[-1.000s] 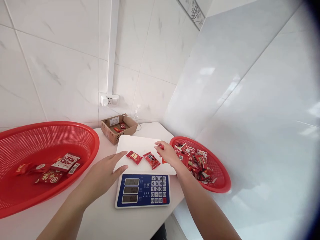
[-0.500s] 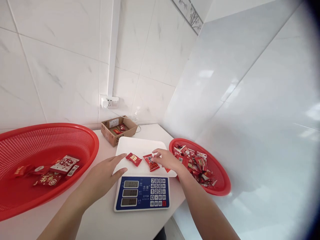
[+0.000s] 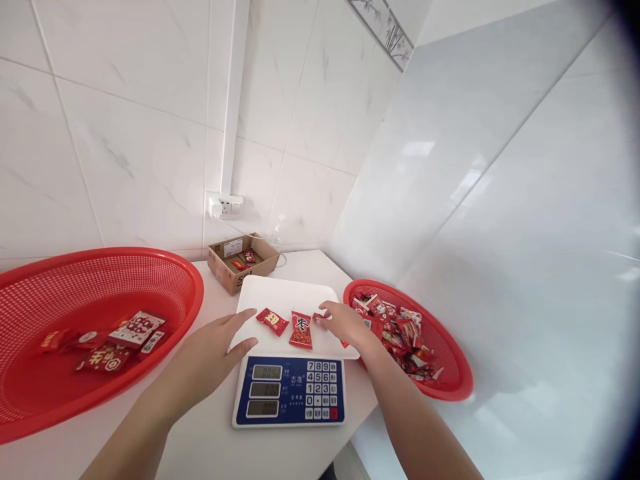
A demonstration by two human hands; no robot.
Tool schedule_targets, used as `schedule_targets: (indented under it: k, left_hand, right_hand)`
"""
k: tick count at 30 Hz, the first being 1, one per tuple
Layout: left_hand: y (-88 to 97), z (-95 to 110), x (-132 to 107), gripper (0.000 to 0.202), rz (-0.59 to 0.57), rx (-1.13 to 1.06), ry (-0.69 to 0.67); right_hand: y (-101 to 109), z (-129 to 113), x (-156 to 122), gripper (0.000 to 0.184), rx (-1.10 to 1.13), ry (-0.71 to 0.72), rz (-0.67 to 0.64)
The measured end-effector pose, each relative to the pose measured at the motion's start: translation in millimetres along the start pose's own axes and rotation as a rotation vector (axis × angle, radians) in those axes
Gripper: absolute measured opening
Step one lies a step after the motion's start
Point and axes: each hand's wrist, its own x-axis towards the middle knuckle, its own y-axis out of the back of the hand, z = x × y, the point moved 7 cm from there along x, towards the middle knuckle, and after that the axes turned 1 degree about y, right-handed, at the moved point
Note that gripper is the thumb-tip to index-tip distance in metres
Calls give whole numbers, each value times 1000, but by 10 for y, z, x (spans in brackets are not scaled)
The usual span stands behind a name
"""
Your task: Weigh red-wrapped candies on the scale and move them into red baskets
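On the white pan (image 3: 280, 293) of a digital scale lie small red snack packets. One packet with yellow print (image 3: 273, 321) is nearest my left hand (image 3: 213, 353), which hovers over the pan's left edge with thumb and fingers apart, holding nothing. A red packet with a large black character (image 3: 301, 331) lies flat in the middle. My right hand (image 3: 345, 325) is over the right side of the pan, fingertips curled around a small red packet (image 3: 317, 317), mostly covered by the fingers. An orange-red edge shows beneath that palm; what it belongs to is hidden.
A large red basket (image 3: 193, 273) with several packets stands at left. Another red basket (image 3: 463, 373), filled with packets, is at right against the wall. Behind the scale sits a cardboard box (image 3: 225, 272) holding small packets. The scale's blue panel (image 3: 293, 390) faces me.
My right hand has moved off the black-character packet to the right, and that packet now lies straighter. The scale's top display shows different digits. My left hand keeps its place by the pan.
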Motion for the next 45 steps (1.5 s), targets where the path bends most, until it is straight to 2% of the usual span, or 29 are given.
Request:
schedule_targets:
  k: [6,14,16,18,21,24,27,30,35,40,45]
  left_hand:
    - [-15,17,12,55,-6,-1,-4]
    - [-11,2,11,54,37,-20,-49]
    - [-4,2,9,54,48,-22,-59]
    - [0,2,6,54,46,-19,-56]
    - [0,6,0,54,25,-12,-41]
    - [1,5,-7,54,9,-11,-27]
    - [4,-4,-11,54,14,-9,-26]
    - [-1,-20,-6,54,10,2,-23]
    - [-10,-29,17,54,-3,8,-8]
    - [-48,-37,26,56,-37,22,8]
    - [-56,-41,30,57,-49,30,17]
  right_hand:
    - [-46,-44,74,18,6,-5,29]
    - [39,-472,203,28,91,121,99]
    - [3,-664,154,27,130,209,55]
    - [-58,-906,66,28,178,357,-28]
    - [-172,-1213,-77,25,146,550,-161]
    - [-293,-1295,-109,21,-9,564,-232]
    - [-319,-1219,-61,22,-82,520,-211]
    - [-219,-1047,-1,23,-62,466,-130]
    - [83,-559,116,27,224,246,22]
    - [114,-160,133,37,263,118,19]
    - [44,2,-85,42,228,95,-16]
